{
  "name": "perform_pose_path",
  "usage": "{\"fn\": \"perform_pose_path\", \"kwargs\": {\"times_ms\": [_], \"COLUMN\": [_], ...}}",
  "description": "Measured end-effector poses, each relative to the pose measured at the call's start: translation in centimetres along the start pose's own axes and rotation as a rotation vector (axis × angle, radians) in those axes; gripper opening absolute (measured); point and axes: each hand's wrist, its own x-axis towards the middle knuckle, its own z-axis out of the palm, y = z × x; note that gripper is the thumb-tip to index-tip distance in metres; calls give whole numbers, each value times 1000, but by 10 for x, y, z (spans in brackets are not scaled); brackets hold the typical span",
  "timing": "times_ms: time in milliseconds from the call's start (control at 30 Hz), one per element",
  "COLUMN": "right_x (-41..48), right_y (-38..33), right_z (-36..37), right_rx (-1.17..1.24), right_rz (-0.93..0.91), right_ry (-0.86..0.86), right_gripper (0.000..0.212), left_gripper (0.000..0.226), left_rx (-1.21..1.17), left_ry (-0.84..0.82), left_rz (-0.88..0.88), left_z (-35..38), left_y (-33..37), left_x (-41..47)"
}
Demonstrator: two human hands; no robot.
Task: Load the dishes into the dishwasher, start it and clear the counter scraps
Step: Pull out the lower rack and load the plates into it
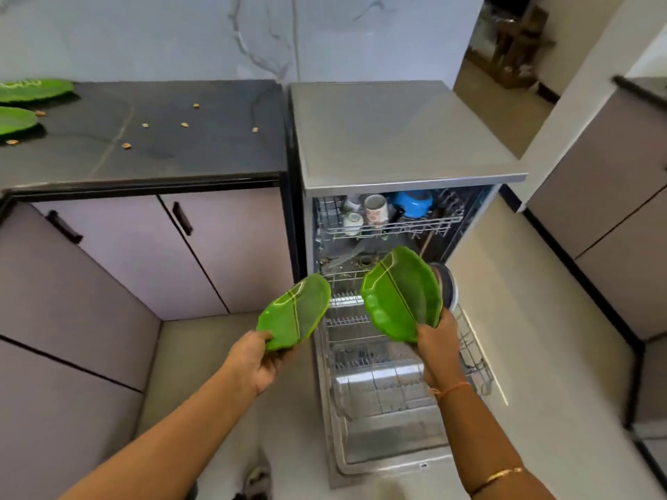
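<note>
two green plates held (293,312), two on counter (34,90)

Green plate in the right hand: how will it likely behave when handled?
Probably stiff: the green plate holds its shape gripped at one edge by the right hand. Likely light: one hand carries it. Glossy, perhaps slippery.

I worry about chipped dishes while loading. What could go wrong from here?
The left hand grips the left green plate and the right hand the right green plate only by their near edges; either might slip and drop onto the lower rack. The right green plate hangs close to the dark-rimmed plate already standing in that rack and may knock it. The open door lies low in front of the person, a possible trip.
</note>
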Motion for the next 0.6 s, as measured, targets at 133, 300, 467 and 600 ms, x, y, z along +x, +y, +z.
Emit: {"fn": "perform_pose_path", "kwargs": {"times_ms": [133, 300, 467, 600], "right_x": [19, 43, 72, 99], "right_y": [6, 23, 49, 71], "right_z": [-61, -98, -87, -72], "right_rx": [-151, -209, -251, -300], "right_rz": [-23, 17, 123, 144], "right_ry": [-49, -141, -173, -196], "right_gripper": [34, 24, 16, 22], "left_gripper": [31, 28, 4, 26], "left_rx": [-24, -23, 7, 71], "left_ry": [37, 61, 107, 209], "left_rz": [35, -50, -85, 1], "left_z": [40, 77, 97, 119], "left_y": [-63, -120, -132, -133], "left_x": [-2, -5, 16, 57]}}
